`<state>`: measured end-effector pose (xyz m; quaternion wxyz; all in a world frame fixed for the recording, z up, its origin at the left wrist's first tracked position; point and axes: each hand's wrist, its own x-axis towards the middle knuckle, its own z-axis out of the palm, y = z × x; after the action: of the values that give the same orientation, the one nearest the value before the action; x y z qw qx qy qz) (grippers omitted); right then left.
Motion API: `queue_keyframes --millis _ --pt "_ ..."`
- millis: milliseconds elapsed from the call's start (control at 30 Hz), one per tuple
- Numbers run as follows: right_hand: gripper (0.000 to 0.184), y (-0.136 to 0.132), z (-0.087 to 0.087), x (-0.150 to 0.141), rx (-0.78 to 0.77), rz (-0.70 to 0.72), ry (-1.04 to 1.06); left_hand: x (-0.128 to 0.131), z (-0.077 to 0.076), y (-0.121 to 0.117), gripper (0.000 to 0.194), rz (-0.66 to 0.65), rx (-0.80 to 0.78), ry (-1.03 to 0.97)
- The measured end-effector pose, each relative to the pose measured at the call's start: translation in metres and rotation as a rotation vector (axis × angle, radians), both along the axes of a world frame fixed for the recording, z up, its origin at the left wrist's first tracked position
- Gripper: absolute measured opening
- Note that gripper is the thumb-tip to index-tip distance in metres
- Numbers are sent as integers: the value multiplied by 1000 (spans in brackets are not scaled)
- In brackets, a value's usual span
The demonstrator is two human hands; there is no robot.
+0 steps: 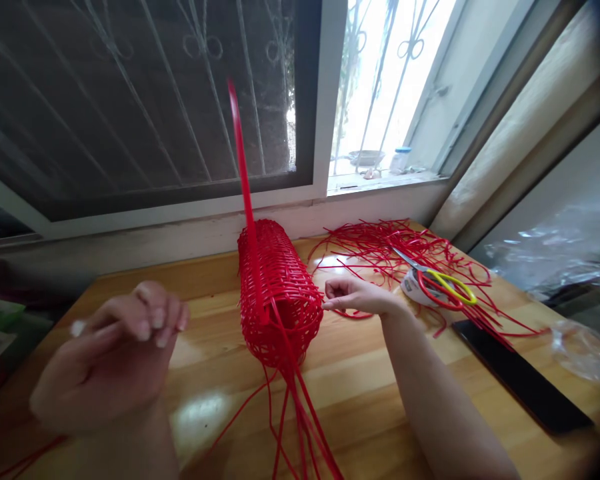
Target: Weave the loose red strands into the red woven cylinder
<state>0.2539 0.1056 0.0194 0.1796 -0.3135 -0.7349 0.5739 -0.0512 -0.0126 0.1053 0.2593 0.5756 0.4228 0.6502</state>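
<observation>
A red woven basket point(280, 280) of plastic strips lies on its side, its open end towards me. Several loose strips point(300, 400) trail from that end over the table towards me. One strip point(245, 173) stands up in the air from the rim, its tip blurred. My right hand point(350, 297) is closed, with thumb and fingertips pinching the right edge of the basket. My left hand point(115, 353) is raised to the left, apart from the basket, blurred, its fingers loosely bent with nothing seen in them. A small white spot shows at its left side.
Behind my right hand lies a pile of cut red strips point(370, 240). Scissors point(445, 287) with red and yellow handles rest on a white roll or tub point(411, 287). A flat black object point(523, 377) and clear plastic point(585, 350) lie at the right. A barred window point(375, 87) borders the wooden table point(205, 347).
</observation>
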Motion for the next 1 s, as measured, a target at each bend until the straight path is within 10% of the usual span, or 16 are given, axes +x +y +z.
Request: queue_keyframes --millis 133,267,433,767,1000 --pt "39 -2 0 -4 11 -51 17 14 -9 11 21 -164 -390 -46" --pt "39 -3 3 -6 -3 -74 39 38 -22 11 54 -402 -854 175" --pt "38 -8 9 -8 12 -56 14 60 -40 -12 50 -518 -986 206" --pt "38 -9 9 -13 36 -43 24 50 -51 -40 15 -316 -582 123" --pt "34 -3 -2 -2 -71 -6 223 26 -73 -16 10 -66 -195 561"
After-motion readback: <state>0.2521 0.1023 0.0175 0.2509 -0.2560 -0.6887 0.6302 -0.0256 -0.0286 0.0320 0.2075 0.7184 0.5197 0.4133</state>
